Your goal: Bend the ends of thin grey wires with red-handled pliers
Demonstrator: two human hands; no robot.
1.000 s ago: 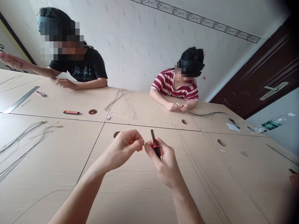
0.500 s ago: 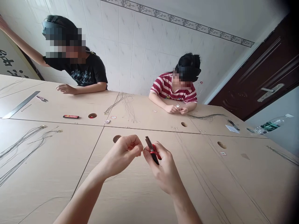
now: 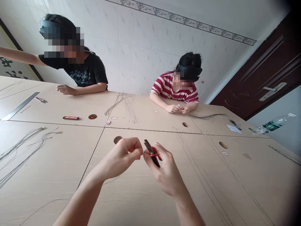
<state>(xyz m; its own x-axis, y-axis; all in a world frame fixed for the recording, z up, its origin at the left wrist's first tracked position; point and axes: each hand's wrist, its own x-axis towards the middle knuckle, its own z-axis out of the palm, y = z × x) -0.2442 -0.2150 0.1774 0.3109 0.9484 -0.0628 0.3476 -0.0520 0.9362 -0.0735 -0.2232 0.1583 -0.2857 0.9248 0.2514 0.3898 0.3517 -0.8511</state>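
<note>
My right hand (image 3: 166, 168) is closed around small pliers (image 3: 151, 153) with red and black handles, their dark metal jaws pointing up and to the left. My left hand (image 3: 125, 155) is in a pinch just beside them. Between the two sets of fingertips shows a tiny gold-coloured bit, too small to make out. A thin dark cord (image 3: 111, 181) comes out from under my left wrist and seems to run up to the pinch; its upper part is hidden by the hand. Both hands are above the table (image 3: 141, 201).
Cord bundles with metal ends lie at the left (image 3: 43, 133), and long loose cords (image 3: 195, 166) stretch at the right. Across the table sit two people, one in black, one in stripes. A steel ruler (image 3: 22, 105), a red-black cutter-like item (image 3: 71, 117) and a bottle (image 3: 274, 125) lie farther off.
My hands have shifted very slightly left, with the pliers still in the right one. The co-worker in black has lowered the outstretched arm at the far left.
</note>
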